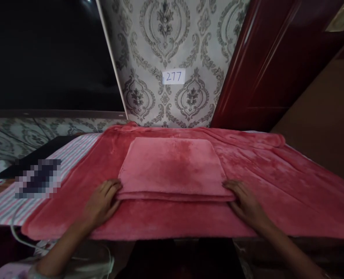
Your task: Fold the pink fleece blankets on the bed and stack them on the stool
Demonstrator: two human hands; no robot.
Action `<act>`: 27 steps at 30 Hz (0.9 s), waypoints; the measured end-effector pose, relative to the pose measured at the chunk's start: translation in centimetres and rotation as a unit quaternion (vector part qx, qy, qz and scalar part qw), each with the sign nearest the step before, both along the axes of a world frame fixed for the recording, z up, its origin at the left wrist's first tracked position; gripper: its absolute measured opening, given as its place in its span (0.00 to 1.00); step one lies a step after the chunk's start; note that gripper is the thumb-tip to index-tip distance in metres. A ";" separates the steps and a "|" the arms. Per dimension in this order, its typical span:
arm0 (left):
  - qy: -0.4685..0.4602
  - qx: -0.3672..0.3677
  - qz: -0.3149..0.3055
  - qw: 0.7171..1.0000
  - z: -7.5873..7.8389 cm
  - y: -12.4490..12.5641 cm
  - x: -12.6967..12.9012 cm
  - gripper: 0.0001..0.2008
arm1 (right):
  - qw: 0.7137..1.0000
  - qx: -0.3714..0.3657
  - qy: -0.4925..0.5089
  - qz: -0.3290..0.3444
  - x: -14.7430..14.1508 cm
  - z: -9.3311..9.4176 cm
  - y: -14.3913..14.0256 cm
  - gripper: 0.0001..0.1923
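A folded pink plush cloth [172, 166] lies on a larger red-pink plush blanket [264, 182] spread over the table. Its near side shows stacked folded layers. At the near left corner of the cloth, my left hand [102, 201] grips the edge, fingers on top and thumb below. My right hand [245, 203] pinches the near right corner in the same way. The tips of both thumbs are partly hidden by the cloth.
A large dark screen [50, 58] stands at the back left. Beneath the blanket shows a striped cloth [76, 149], with a pixelated dark object [38, 178] on it. A white cable [17, 234] hangs at the front left. Behind are patterned wallpaper and a dark red door [261, 66].
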State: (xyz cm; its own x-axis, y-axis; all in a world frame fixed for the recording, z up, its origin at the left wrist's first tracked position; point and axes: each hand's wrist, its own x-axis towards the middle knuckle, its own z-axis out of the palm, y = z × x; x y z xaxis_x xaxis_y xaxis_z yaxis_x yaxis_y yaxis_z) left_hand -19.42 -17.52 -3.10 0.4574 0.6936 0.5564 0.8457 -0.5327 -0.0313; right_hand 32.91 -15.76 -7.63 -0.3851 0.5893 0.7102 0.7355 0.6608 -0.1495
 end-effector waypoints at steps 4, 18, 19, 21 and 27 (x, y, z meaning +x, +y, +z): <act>-0.078 -0.029 0.015 0.996 1.5 -1.0 -0.2 0.10 | 0.999 -0.032 0.012 -0.007 0.8 1.5 -1.5 0.17; 0.062 -0.165 0.192 0.965 2.6 4.8 10.8 0.39 | 0.950 -0.220 -0.130 -0.182 -10.1 4.3 4.5 0.38; 0.066 -0.177 0.200 0.962 1.9 4.6 10.6 0.39 | 0.947 -0.227 -0.133 -0.185 -10.0 3.5 4.4 0.37; 0.065 -0.187 0.206 0.958 1.1 4.3 10.3 0.40 | 0.948 -0.225 -0.129 -0.184 -9.5 2.4 4.2 0.36; 0.032 -0.192 0.177 0.965 0.6 4.7 9.7 0.40 | 0.948 -0.232 -0.124 -0.178 -9.3 2.2 4.3 0.37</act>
